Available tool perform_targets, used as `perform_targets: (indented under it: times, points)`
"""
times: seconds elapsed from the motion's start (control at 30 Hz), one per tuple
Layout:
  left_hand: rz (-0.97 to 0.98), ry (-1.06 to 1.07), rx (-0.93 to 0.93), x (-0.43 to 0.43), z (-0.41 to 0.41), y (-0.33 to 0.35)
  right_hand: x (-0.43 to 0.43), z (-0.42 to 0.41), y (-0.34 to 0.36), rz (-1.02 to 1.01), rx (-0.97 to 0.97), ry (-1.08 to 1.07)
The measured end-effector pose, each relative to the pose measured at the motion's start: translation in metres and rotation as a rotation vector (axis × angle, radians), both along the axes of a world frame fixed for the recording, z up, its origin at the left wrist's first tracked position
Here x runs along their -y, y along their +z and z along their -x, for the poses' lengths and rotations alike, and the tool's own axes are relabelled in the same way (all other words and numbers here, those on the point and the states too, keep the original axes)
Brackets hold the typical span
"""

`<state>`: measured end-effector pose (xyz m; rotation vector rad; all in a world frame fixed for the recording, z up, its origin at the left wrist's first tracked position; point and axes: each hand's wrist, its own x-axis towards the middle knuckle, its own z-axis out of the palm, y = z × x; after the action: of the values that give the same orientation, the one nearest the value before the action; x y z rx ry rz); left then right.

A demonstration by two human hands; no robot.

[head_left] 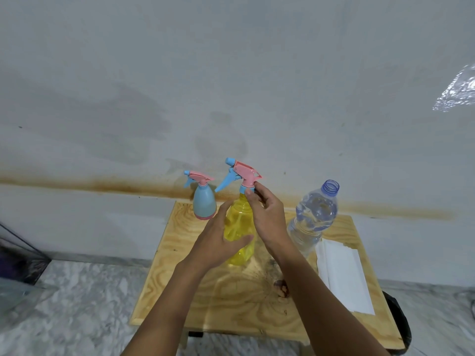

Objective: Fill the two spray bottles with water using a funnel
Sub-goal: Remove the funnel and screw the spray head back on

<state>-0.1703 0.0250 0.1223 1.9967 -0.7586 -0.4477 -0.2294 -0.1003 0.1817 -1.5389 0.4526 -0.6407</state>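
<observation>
Both hands' fingers (248,195) grip yellow spray bottle (237,227).

A see-through yellow spray bottle (240,227) stands upright near the middle of a small wooden table (257,299), topped by a pink spray head (246,174) with a blue trigger and blue nozzle pointing left. A left hand (218,240) wraps around its body, and the fingers of a right hand (264,214) pinch the collar just below the spray head. Behind it to the left, at the table's back corner, stands a smaller, egg-shaped blue spray bottle (204,204) with a pink base and a matching pink and blue spray head in place. To the right stands an uncapped clear water bottle (313,217), mostly full.
</observation>
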Motion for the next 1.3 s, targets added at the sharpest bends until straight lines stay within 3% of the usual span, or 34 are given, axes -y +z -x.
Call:
perform_targets:
  times: [0.47,0.63,0.87,1.07,1.3]
  points:
    - [0.017,0.019,0.015,0.000,0.003,-0.001,-0.001,0.003,-0.011,0.068,-0.037,0.002]
    - [0.020,0.034,0.005,-0.001,0.002,0.000,0.010,0.002,-0.010,-0.027,-0.039,0.057]
    - [0.032,0.044,0.052,0.001,0.005,0.000,0.003,0.000,-0.006,-0.052,-0.003,0.029]
    - [0.077,0.044,0.041,0.005,0.008,0.001,0.002,0.005,-0.008,-0.051,0.003,0.128]
    - [0.133,0.055,-0.006,0.008,0.009,0.001,-0.006,0.002,-0.011,-0.016,0.027,-0.013]
